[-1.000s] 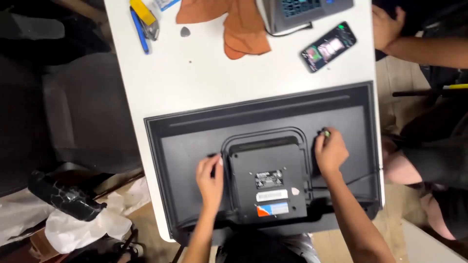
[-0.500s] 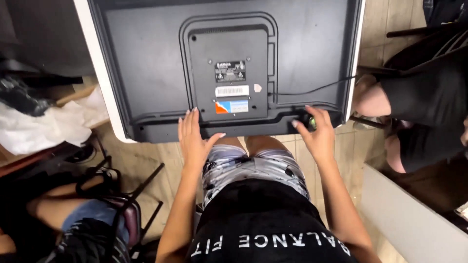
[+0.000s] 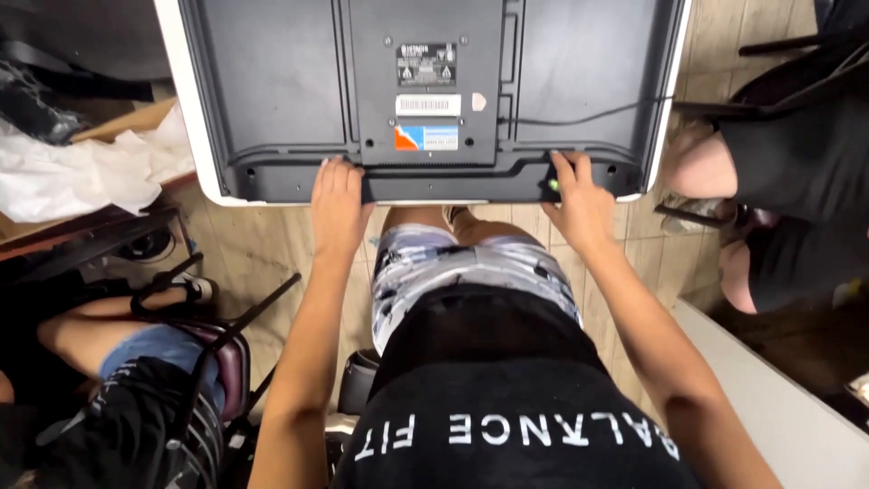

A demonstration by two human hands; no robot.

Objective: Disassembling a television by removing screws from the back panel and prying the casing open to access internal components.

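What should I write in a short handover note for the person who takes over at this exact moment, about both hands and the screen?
Left hand: flat on the near edge of the flat screen, fingers spread, holding nothing.
Right hand: on the same edge, further right, with a small green-tipped tool under its fingers.
The screen lies face down on the white table; its black cable runs to the right.
Done: back panel faces up and looks closed.
Left: cannot tell which screws are in.
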